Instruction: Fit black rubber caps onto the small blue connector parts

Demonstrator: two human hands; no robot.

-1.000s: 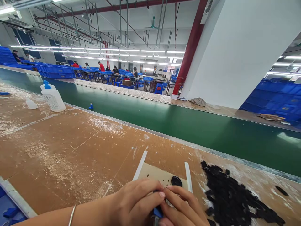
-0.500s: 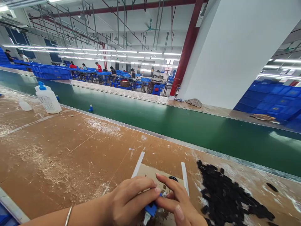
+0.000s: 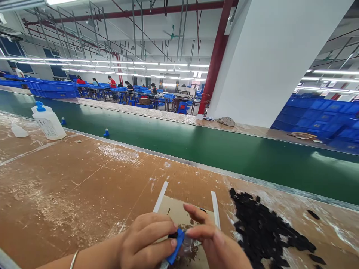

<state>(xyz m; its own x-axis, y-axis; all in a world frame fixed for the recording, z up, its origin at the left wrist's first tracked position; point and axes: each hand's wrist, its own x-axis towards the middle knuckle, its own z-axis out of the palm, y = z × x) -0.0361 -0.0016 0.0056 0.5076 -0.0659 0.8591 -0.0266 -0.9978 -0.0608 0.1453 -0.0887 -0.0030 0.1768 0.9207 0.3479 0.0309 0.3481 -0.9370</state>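
My left hand [image 3: 148, 241] is closed around a small blue plastic part [image 3: 177, 246] with its fingertips on top, and a bit of black shows under them. A clear, shiny piece [image 3: 187, 241] lies beside the blue part; whether the two are joined I cannot tell. Just to the right, my right hand [image 3: 215, 239] has its fingers apart, one fingertip close to the clear piece. Both hands are over a beige, dark-stained sheet [image 3: 168, 205] with white tape strips [image 3: 215, 209] at its sides. A heap of small black pieces [image 3: 260, 228] lies right of my right hand.
Beyond the brown tabletop [image 3: 92, 194] runs a green conveyor belt [image 3: 157, 130] carrying small blue parts [image 3: 106, 132]. A white bottle with a blue cap [image 3: 50, 123] and a smaller white bottle [image 3: 19, 130] stand at the left. Several people sit working far back.
My right fingers have come away from the left hand and spread apart. The blue part now shows more fully in my left fingers. A second blue part shows more clearly on the belt.
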